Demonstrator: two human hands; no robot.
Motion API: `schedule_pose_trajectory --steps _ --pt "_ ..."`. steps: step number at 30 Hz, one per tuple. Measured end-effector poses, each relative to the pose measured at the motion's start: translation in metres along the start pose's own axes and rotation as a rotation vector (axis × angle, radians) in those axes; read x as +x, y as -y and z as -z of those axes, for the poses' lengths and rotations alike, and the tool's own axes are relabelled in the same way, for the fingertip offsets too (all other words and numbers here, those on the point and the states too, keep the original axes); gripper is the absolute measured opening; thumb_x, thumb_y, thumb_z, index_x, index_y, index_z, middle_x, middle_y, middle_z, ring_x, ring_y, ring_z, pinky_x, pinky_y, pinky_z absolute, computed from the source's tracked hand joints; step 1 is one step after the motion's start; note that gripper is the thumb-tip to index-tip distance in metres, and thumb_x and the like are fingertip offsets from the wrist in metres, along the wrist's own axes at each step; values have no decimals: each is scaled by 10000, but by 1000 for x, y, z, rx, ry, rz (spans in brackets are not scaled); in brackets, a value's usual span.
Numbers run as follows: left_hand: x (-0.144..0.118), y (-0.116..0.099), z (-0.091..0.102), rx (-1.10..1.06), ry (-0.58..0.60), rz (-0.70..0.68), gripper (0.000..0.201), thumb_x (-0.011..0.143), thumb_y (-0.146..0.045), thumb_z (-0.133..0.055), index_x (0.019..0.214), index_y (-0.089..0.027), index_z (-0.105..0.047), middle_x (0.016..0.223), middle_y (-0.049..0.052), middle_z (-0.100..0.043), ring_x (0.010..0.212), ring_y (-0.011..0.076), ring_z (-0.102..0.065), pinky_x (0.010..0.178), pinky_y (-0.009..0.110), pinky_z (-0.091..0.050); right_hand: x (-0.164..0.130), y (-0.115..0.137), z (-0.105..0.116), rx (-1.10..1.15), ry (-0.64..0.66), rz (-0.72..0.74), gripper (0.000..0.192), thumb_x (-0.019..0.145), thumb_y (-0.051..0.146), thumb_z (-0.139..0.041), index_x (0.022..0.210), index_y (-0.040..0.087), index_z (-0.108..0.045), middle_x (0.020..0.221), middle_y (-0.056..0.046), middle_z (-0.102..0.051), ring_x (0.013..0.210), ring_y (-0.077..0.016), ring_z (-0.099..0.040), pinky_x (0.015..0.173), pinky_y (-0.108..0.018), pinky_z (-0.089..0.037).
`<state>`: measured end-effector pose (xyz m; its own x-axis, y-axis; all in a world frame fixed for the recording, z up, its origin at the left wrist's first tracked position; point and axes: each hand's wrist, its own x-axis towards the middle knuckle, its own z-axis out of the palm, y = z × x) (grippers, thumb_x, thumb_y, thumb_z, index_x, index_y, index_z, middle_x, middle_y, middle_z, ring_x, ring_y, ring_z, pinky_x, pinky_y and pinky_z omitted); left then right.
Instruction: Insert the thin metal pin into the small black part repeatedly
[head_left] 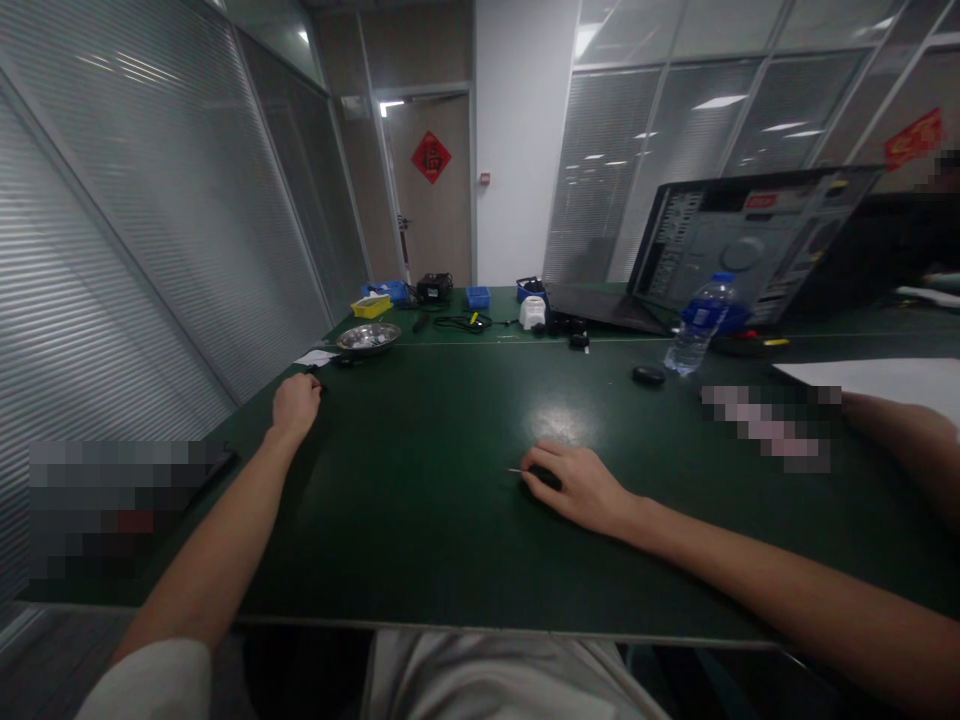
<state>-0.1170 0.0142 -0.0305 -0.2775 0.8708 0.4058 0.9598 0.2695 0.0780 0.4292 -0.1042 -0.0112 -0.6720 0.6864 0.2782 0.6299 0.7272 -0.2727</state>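
Note:
My left hand (pixel 296 405) rests near the table's left edge, fingers curled around a small dark thing that I cannot make out. Just beyond it are a white paper (pixel 316 357) and a round metal dish (pixel 368 338) with small items inside. Near the middle of the green table (pixel 420 500), my right hand (pixel 574 485) pinches a thin metal rod (pixel 514 470) between thumb and fingers. Its silvery end points left, low over the tabletop; the rest is hidden by the fingers, so its kind does not show.
Along the back stand a yellow tray (pixel 372 307), a blue bin (pixel 478 297), a black adapter (pixel 434 288) and cables (pixel 461 323). To the right are an open computer case (pixel 742 245), a water bottle (pixel 697 325) and a black mouse (pixel 648 375). Another person's arm (pixel 904 425) lies at far right.

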Motion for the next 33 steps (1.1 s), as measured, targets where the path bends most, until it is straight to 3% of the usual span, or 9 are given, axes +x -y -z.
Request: schedule_pose_trajectory --steps 8,21,33 --pt "-6 -11 2 156 46 -80 357 955 -188 -458 1185 -120 -722 1197 196 -662 1062 334 -653 877 401 -542 0 -3 -3 -4 0 2 193 1025 355 -509 1080 233 -648 1002 -25 -644 814 -159 -606 703 -279 -412" --pt "-14 -22 8 202 23 -63 366 956 -161 -408 1157 -72 -701 1191 217 -636 1061 332 -634 873 396 -537 -1 -4 -2 19 1 15 174 1021 335 -517 1085 233 -642 1014 -22 -649 827 -161 -614 722 -281 -417" --pt "-9 -19 11 147 38 -59 376 964 -173 -412 1167 -138 -727 1205 191 -684 1103 347 -643 893 419 -534 0 -2 1 5 12 7 189 1020 338 -517 1097 231 -653 1010 -28 -656 821 -161 -617 707 -277 -417"
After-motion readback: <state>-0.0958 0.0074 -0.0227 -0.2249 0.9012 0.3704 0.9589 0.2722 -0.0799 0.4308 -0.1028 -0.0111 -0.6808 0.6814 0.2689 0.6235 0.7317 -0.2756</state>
